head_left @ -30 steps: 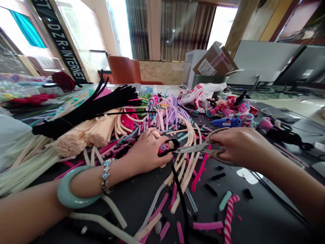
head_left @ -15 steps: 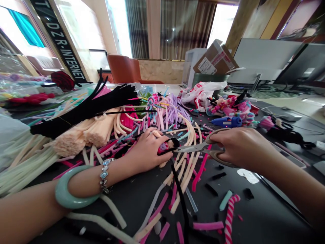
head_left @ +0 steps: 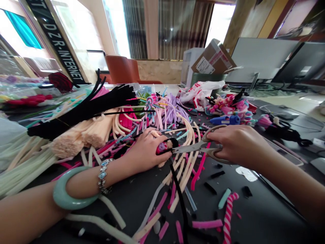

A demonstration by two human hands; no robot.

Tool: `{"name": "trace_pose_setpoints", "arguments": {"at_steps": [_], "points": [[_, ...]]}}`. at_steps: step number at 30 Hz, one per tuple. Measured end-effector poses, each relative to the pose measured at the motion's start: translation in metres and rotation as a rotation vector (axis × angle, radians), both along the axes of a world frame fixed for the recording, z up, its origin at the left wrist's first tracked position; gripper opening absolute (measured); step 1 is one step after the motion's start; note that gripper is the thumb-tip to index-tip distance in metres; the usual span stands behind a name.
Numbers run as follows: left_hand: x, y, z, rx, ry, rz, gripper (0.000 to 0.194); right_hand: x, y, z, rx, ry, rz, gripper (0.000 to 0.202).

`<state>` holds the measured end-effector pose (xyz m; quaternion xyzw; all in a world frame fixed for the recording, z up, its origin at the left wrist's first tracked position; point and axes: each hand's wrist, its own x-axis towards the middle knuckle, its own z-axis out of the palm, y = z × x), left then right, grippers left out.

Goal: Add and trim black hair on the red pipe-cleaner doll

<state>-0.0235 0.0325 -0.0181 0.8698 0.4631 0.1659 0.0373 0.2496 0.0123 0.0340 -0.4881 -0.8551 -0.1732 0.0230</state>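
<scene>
My left hand [head_left: 146, 147], with a jade bangle and a bracelet at its wrist, is closed around a small pipe-cleaner doll [head_left: 165, 145] with black, pink and beige parts. Much of the doll is hidden behind the fingers. My right hand [head_left: 238, 144] grips scissors [head_left: 200, 146] by the beige handles. The blades are slightly apart, and their tips lie at the black edge of the doll. Beneath run loose beige pipe cleaners [head_left: 189, 159] and a black pipe cleaner [head_left: 179, 186] that bends toward the table's front edge.
Bundles of black pipe cleaners [head_left: 83, 113] and beige pipe cleaners [head_left: 68, 144] lie at the left. Behind the scissors rests a blue glue gun [head_left: 225, 120]. Cut scraps and a striped pink stick [head_left: 230, 217] are scattered on the dark table [head_left: 256, 220]. Monitors [head_left: 261, 61] stand at the back right.
The scissor handles have drawn closer together, narrowing the gap between them. My left hand keeps its hold on the doll. The whole view has shifted slightly.
</scene>
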Motion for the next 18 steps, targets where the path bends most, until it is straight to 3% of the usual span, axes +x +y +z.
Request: {"name": "trace_pose_setpoints", "arguments": {"at_steps": [18], "points": [[-0.0032, 0.0044, 0.0004, -0.020, -0.024, -0.051, 0.044, 0.0033, 0.0057, -0.0062, 0.093, -0.003, -0.001, 0.014]]}}
